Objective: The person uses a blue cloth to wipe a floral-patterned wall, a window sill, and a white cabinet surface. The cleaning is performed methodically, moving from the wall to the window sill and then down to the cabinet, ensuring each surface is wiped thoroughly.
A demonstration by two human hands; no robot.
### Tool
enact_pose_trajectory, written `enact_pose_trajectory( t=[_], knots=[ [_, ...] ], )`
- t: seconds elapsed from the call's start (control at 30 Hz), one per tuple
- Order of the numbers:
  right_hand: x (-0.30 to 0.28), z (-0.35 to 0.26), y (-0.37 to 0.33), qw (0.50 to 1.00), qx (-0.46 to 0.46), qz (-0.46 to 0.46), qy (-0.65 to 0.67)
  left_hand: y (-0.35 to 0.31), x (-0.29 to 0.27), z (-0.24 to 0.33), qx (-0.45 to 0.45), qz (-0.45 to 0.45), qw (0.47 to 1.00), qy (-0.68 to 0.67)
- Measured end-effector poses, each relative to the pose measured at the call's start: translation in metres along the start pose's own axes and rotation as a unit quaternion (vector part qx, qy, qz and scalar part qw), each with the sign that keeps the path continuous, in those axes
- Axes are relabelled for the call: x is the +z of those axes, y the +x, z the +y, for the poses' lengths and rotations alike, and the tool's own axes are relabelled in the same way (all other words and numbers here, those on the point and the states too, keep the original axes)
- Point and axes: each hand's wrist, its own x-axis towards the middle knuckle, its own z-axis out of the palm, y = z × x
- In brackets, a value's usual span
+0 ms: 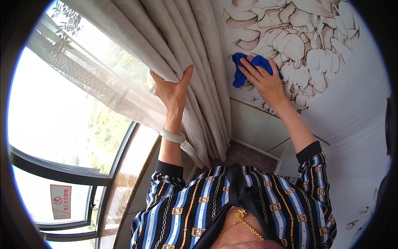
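My left hand is closed round a fold of the beige-grey curtain, thumb on the right of the fold and fingers on the left, partly hidden. That wrist wears a pale bangle. At the right, my right hand presses a crumpled blue cloth against the white wall with a brown-outlined flower pattern. Its fingers lie over the cloth, which sticks out on both sides of them.
Left of the curtain hangs a sheer curtain before a bright window with a dark frame. A small sign is stuck on the lower pane. Below the patterned wall is a plain pale panel, with dark floor at its foot.
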Motion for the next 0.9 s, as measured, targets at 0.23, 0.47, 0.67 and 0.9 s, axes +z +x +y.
enact_pose_trajectory(
  t=[0.23, 0.47, 0.67, 0.9],
  knots=[
    [-0.002, 0.005, 0.013, 0.999, 0.031, 0.031, -0.004, -0.046, -0.071, 0.012, 0.425, 0.350, 0.776, 0.307],
    [-0.052, 0.060, 0.116, 0.955, 0.147, 0.248, -0.065, -0.048, -0.036, -0.081, 0.003, 0.051, 0.999, 0.002],
    [-0.020, 0.036, 0.077, 0.981, 0.100, 0.147, -0.073, 0.002, 0.061, -0.076, 0.055, 0.014, 0.994, 0.094],
    [-0.024, 0.039, 0.050, 0.986, 0.057, 0.143, -0.068, 0.036, 0.118, -0.075, 0.018, -0.037, 0.999, -0.032]
  ],
)
